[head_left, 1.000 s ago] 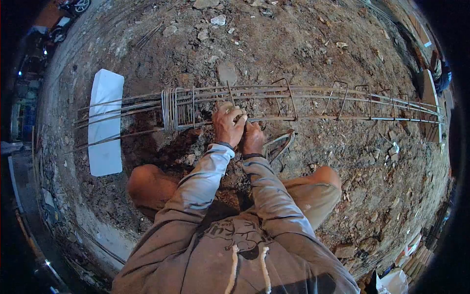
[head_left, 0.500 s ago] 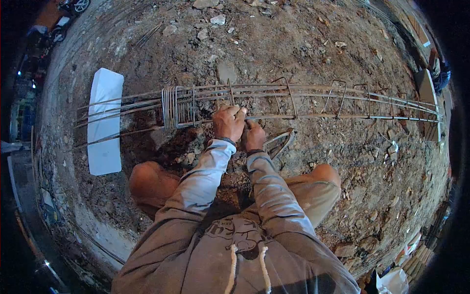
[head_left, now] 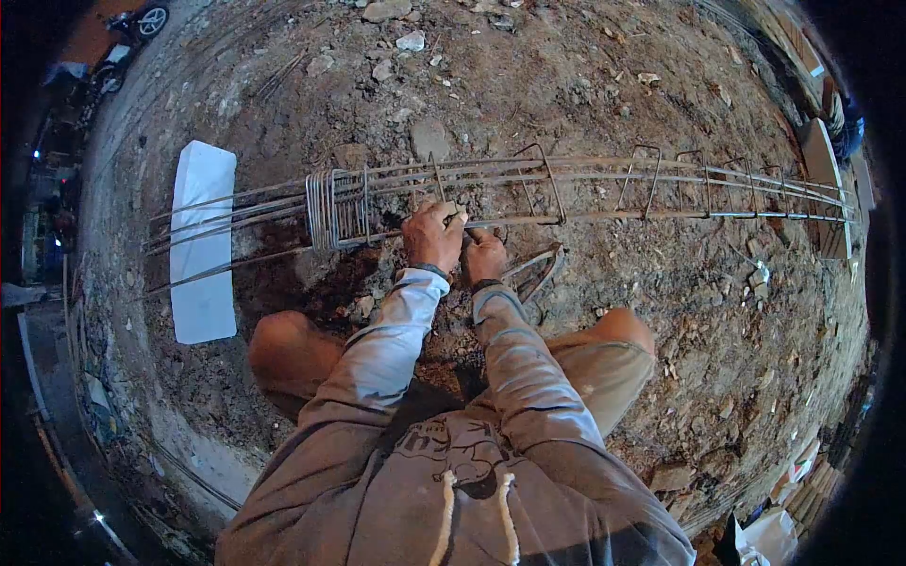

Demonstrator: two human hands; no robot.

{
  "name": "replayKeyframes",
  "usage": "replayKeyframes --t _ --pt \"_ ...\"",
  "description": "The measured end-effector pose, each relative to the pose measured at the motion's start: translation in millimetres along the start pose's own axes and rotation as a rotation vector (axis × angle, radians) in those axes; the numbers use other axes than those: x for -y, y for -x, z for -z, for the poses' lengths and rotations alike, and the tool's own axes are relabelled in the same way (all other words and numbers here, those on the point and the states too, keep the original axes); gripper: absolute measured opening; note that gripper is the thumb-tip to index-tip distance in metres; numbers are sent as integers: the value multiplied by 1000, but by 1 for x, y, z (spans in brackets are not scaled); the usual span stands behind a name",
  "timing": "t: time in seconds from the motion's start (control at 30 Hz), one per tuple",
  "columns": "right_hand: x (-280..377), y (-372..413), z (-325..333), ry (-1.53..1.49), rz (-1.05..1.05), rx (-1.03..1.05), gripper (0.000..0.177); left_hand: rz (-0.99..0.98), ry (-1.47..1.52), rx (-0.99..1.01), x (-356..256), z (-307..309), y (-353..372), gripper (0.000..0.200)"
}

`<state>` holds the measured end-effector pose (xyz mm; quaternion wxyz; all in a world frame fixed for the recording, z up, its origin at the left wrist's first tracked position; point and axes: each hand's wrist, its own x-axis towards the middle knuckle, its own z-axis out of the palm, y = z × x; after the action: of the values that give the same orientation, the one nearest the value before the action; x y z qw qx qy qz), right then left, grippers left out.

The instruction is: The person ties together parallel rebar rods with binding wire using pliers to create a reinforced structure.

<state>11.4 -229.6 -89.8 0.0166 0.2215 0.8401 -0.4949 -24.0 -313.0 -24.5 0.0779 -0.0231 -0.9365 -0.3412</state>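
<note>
A long cage of rebar (head_left: 613, 218) lies across the ground in front of me, with square stirrups (head_left: 554, 189) spaced along its right part. My left hand (head_left: 434, 238) is closed over the near bar, at the foot of an upright stirrup (head_left: 436, 174). Close on its right, my right hand (head_left: 486, 257) has its fingers curled just below the same bar; what they pinch is hidden. Left of the hands, several stirrups stand bunched together (head_left: 326, 209) around the bars. A bent metal loop (head_left: 540, 272) lies beside my right hand.
White blocks lie under the bars at the left end (head_left: 203, 311) and right end (head_left: 830, 189). Rough soil (head_left: 604, 104) with stones surrounds the cage. A motorcycle wheel (head_left: 151, 21) shows at the upper left. A person (head_left: 852, 132) is at the far right edge.
The view has shifted slightly, so the cage's right side appears a little higher. Both hands stay at the same spot on the near bar, with only small finger movements.
</note>
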Motion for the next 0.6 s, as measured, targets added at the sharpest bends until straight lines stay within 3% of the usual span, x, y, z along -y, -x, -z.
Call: replayKeyframes --t 0.13,0.23,0.4,0.53,0.6 --pt "-4 4 -2 -18 58 -66 16 0 -50 25 0 0 -1 17" --pt "-2 9 0 -32 229 -117 16 34 -95 65 -3 2 -2 17" --pt "11 6 8 202 216 53 15 79 -19 115 0 2 -5 18" --pt "25 10 19 185 178 97 17 92 -20 132 3 -1 -6 19" --pt "18 9 13 145 297 42 18 69 -55 142 2 1 -7 19"
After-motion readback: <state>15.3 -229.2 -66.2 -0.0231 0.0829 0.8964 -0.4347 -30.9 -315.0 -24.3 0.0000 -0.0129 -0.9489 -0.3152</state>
